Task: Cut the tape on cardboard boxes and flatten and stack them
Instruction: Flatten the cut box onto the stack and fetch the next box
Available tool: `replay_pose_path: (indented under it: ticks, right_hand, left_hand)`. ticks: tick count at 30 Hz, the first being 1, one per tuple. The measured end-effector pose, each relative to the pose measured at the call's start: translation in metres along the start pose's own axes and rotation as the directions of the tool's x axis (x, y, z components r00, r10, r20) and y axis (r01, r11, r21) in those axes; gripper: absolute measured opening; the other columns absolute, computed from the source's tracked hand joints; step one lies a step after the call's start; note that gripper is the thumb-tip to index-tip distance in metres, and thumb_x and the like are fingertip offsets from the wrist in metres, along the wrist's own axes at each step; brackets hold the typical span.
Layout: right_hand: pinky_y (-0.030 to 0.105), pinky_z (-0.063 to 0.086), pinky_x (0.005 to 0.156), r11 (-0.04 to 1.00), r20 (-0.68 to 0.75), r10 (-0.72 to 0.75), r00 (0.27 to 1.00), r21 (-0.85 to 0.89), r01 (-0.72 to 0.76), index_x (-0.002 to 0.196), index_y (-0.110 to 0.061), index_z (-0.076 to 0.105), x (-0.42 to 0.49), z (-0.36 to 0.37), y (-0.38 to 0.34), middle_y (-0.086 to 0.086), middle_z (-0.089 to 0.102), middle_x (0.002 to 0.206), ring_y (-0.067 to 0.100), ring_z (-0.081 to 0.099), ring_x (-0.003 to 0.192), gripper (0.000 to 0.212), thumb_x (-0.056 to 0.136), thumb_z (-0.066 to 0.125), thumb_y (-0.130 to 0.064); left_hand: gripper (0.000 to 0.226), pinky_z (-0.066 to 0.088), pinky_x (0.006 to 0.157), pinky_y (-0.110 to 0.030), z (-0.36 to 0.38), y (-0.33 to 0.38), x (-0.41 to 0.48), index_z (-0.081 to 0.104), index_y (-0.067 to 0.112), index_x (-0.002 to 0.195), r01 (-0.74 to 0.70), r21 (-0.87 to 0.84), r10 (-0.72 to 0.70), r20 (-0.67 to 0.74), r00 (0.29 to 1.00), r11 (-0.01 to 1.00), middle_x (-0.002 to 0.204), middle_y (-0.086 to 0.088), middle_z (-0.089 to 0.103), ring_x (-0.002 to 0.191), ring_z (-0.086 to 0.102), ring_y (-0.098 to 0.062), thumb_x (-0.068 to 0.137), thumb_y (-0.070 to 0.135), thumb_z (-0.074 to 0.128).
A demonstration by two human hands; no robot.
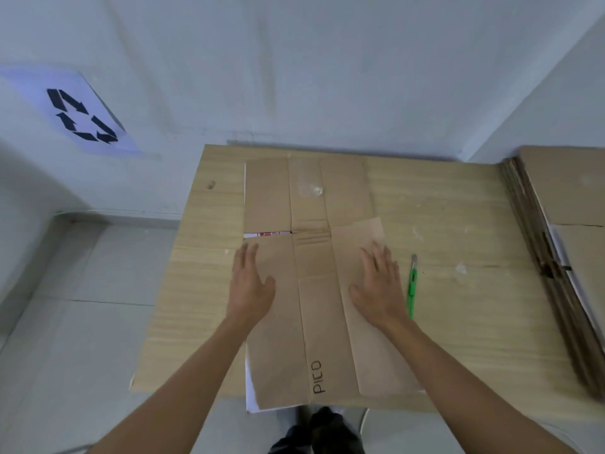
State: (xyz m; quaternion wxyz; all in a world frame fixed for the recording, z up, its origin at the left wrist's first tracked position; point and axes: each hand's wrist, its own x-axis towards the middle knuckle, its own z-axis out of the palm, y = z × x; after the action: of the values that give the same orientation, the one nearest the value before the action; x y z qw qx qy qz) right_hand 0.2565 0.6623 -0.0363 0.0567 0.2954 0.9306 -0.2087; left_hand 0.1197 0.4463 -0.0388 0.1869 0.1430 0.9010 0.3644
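A flattened brown cardboard box [317, 290] lies on the wooden table [458, 224], its near end hanging over the front edge. The letters "PICO" are printed near that end. My left hand [250, 283] presses flat on the box's left panel with straight fingers. My right hand [379, 283] presses flat on the right panel. A green utility knife [412, 288] lies on the table just right of my right hand, apart from it.
A stack of flattened cardboard boxes [563, 257] fills the table's right end. A white wall stands behind the table, with a recycling sign [82, 114] on its left part. Grey tiled floor [82, 322] lies left of the table.
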Motion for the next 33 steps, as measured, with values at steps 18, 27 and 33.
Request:
replay_pose_path:
  ticks: [18,27,33]
  right_hand:
    - [0.05,0.004,0.125,0.988,-0.022,-0.044,0.999,-0.15,0.04,0.16,-0.029,0.017,0.079,0.066,-0.01,-0.002,0.006,0.169,0.024,0.003,0.156,0.07,0.096,0.032,-0.054]
    - [0.042,0.031,0.111,0.836,-0.015,0.478,0.878,0.314,-0.45,0.158,-0.016,0.018,0.089,0.01,0.003,0.015,0.034,0.156,0.039,0.036,0.138,0.093,0.085,0.072,-0.036]
    - [0.021,0.05,0.064,0.67,0.267,0.401,0.876,0.566,-0.479,0.11,-0.009,0.066,0.089,-0.042,0.006,0.009,0.069,0.11,0.019,0.064,0.081,0.017,0.098,0.056,-0.015]
  left_hand:
    - [0.069,0.004,0.125,-0.05,0.085,-0.014,0.07,0.008,0.032,0.163,-0.459,0.466,0.372,0.27,0.888,0.756,0.17,0.011,-0.008,0.155,-0.011,-0.009,0.101,0.058,0.025]
    - [0.098,0.029,0.119,-0.05,0.016,0.002,0.086,0.013,0.017,0.162,0.317,-0.261,-0.358,-0.127,0.925,0.912,0.158,-0.01,0.034,0.145,0.033,-0.03,0.084,0.018,0.074]
    - [0.033,0.057,0.09,-0.041,-0.034,0.002,0.093,0.067,0.003,0.12,0.57,-0.562,-0.516,0.274,0.812,0.599,0.12,-0.018,0.07,0.093,0.069,-0.028,0.094,0.022,0.07]
